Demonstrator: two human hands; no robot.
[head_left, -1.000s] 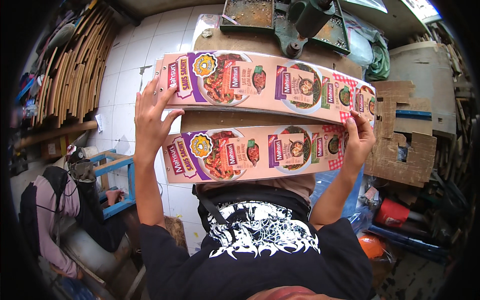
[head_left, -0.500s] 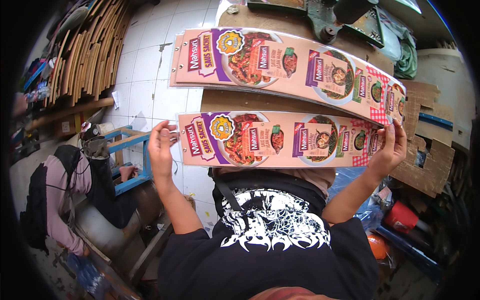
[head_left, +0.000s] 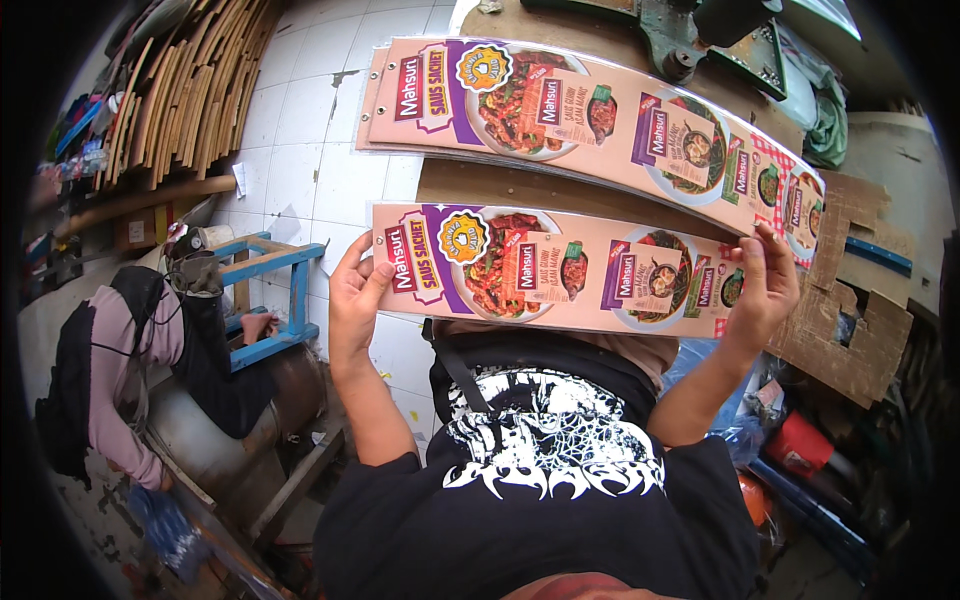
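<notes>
Peach-coloured and glossy, the near strip (head_left: 545, 290), printed with plates of food, runs left to right between the hands, just in front of the person's black shirt (head_left: 560, 520). At its left end the left hand (head_left: 353, 290) is clamped on it, thumb over the printed face and fingers around the edge. Across its right end lies the right hand (head_left: 765, 285), fingers bent close together and their tips beside the near edge of the stack of strips (head_left: 610, 155); the strip's end is hidden behind that hand, so I cannot tell how firmly it grips. The hands are well apart. That stack, with the same print and small metal eyelets at its left end, lies on the far side, and a band of brown bench board (head_left: 520, 190) shows between it and the near strip. Beyond stands a dark green machine (head_left: 685, 45). To the right lies torn cardboard (head_left: 855, 345), with a red container (head_left: 800, 445) nearer. On the left are a blue frame (head_left: 300, 300), a co-worker's mauve sleeve (head_left: 110, 370) and, farther off, wooden slats (head_left: 190, 95) beside white floor tiles (head_left: 330, 115).
</notes>
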